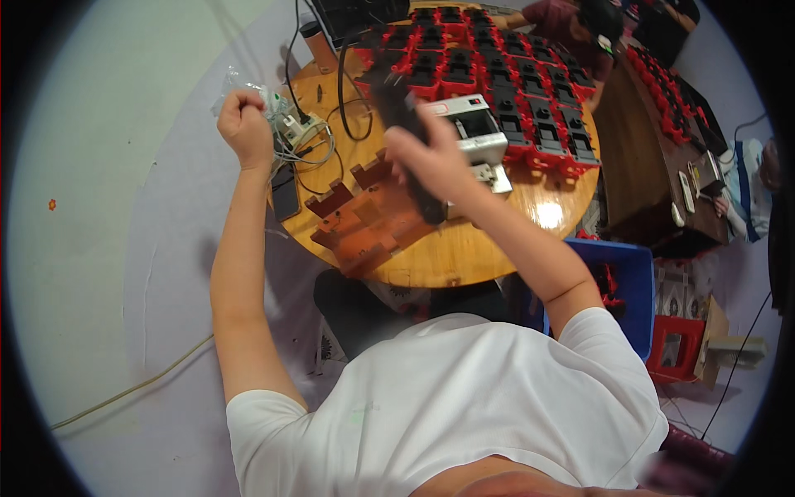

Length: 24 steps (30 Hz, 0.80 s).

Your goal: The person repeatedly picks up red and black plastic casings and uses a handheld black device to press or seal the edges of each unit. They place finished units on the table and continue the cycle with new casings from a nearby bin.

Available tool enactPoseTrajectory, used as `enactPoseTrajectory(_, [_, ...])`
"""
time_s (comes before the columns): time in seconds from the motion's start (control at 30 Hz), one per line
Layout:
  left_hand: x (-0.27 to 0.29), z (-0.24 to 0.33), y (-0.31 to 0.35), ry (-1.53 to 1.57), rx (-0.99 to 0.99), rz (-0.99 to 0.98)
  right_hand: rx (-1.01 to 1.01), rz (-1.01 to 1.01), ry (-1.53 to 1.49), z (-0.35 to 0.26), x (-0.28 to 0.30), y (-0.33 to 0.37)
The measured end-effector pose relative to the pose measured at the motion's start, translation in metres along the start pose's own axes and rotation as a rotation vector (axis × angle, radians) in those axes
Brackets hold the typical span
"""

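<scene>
My left hand (246,131) is raised at the table's left edge with its fingers curled closed. Whatever lies in them, if anything, is hidden. Beside it are a clear plastic bag (240,87) and a white power strip (300,128) with plugs and cables. My right hand (435,161), blurred by motion, wraps round a long black tool (426,199) shaped like an electric screwdriver. Below the tool lies an orange-brown slotted fixture (364,219) with upright tabs. A silver-white machine (472,124) with an open front stands just right of my right hand.
Rows of red-and-black housings (497,74) cover the far right of the round wooden table (497,257). An orange-and-black cylinder (318,45) stands at the back left, and a phone (285,192) near the left edge. A blue bin (633,282) is at lower right. Another person (563,21) sits across.
</scene>
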<state>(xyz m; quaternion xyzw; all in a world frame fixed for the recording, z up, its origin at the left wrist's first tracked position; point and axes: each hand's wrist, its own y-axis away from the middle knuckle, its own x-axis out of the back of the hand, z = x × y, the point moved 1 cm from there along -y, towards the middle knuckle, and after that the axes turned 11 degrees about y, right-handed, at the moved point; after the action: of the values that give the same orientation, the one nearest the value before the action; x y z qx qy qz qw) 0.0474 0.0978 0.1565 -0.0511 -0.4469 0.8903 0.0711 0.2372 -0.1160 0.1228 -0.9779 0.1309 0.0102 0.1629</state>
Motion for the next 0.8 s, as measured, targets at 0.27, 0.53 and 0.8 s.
enactPoseTrajectory(0.27, [-0.078,-0.183,0.045,-0.497,-0.007,-0.79,0.473,0.21,-0.175,-0.117,0.108,-0.038])
enactPoseTrajectory(0.53, [-0.144,-0.247,0.017,-0.895,-0.098,-1.041,0.46,0.252,-0.059,-0.081,0.138,-0.016])
enactPoseTrajectory(0.8, [-0.193,-0.213,0.044,-0.535,-0.333,-0.953,0.361,0.297,-0.053,-0.056,0.144,-0.022])
